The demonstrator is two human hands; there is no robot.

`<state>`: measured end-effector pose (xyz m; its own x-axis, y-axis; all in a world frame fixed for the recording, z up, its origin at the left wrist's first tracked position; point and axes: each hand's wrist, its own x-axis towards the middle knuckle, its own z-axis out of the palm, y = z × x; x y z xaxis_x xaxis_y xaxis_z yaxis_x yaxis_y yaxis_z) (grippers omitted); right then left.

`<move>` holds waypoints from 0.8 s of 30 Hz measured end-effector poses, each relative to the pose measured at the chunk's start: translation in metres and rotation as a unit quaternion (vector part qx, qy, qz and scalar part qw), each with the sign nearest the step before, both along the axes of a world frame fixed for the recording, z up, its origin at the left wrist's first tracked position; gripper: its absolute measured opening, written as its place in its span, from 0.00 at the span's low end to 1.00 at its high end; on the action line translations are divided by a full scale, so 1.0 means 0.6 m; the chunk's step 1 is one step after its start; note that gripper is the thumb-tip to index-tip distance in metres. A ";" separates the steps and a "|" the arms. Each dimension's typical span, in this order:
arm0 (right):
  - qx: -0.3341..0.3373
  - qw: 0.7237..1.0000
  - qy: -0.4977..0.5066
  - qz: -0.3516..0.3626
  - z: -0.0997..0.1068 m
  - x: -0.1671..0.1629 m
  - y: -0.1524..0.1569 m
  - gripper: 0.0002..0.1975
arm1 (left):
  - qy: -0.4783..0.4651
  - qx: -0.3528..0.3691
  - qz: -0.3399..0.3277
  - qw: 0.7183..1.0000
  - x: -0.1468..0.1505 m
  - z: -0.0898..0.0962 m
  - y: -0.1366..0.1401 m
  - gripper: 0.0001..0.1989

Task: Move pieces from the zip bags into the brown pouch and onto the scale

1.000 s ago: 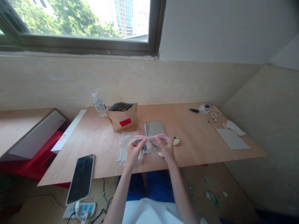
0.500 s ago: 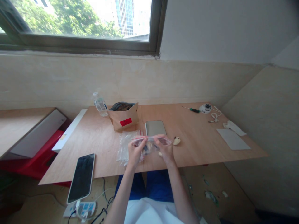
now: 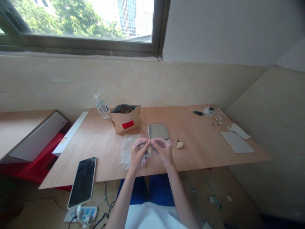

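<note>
Both my hands grip the top edge of a clear zip bag (image 3: 164,143) with a pink-red seal line. My left hand (image 3: 138,154) pinches the left part of its rim and my right hand (image 3: 165,154) the right part, thumbs close together in the middle. Some small pale and dark pieces show through the plastic, too blurred to name. Under and left of my left hand lies a stack of clear zip bags (image 3: 126,149). Just beyond my hands sits a flat scale with a metal top (image 3: 158,130). A pale piece with a dark edge (image 3: 180,144) lies to the right.
A brown paper pouch (image 3: 126,119) stands open at the back beside a plastic bottle (image 3: 102,107). A phone (image 3: 82,182) lies at the left front edge. At the right are a screwdriver (image 3: 197,112), a small white camera (image 3: 209,111) and a white sheet (image 3: 236,142).
My right hand has moved left, bringing its thumb close to my left thumb along the bag's rim. My left hand stays nearly where it was.
</note>
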<state>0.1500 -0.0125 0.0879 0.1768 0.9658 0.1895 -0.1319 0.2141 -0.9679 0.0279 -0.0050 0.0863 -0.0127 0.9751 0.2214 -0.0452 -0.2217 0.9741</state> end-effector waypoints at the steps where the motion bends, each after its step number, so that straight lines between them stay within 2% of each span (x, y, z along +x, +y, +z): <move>1: 0.001 1.000 -0.002 -0.006 0.001 -0.002 -0.001 0.06 | -0.003 -0.001 0.006 1.000 0.001 0.000 -0.001 0.08; 9: 0.017 0.995 -0.040 -0.088 0.003 -0.020 -0.004 0.08 | -0.084 -0.052 0.039 0.994 0.018 -0.005 -0.007 0.09; 14: -0.021 0.998 -0.019 -0.053 -0.013 0.001 0.006 0.13 | -0.090 -0.102 -0.004 0.991 0.017 -0.002 0.005 0.13; 16: -0.051 0.998 -0.022 -0.035 -0.022 0.018 0.009 0.19 | -0.118 -0.149 -0.019 0.982 0.017 -0.004 0.010 0.17; 19: -0.085 0.993 -0.069 -0.032 -0.033 0.041 0.011 0.27 | -0.176 -0.215 -0.004 0.961 0.019 -0.012 0.016 0.21; 21: -0.088 0.990 -0.103 -0.037 -0.039 0.052 0.012 0.29 | -0.209 -0.252 -0.011 0.945 0.022 -0.019 0.020 0.23; 24: -0.106 0.983 -0.134 -0.068 -0.050 0.077 0.023 0.30 | -0.220 -0.284 -0.057 0.931 0.027 -0.031 0.026 0.28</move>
<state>0.1962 0.0011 0.0580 0.2781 0.9595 0.0445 0.1497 0.0025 -0.9887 0.0440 0.0108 0.0677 0.1314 0.9339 -0.3324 -0.4601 0.3545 0.8141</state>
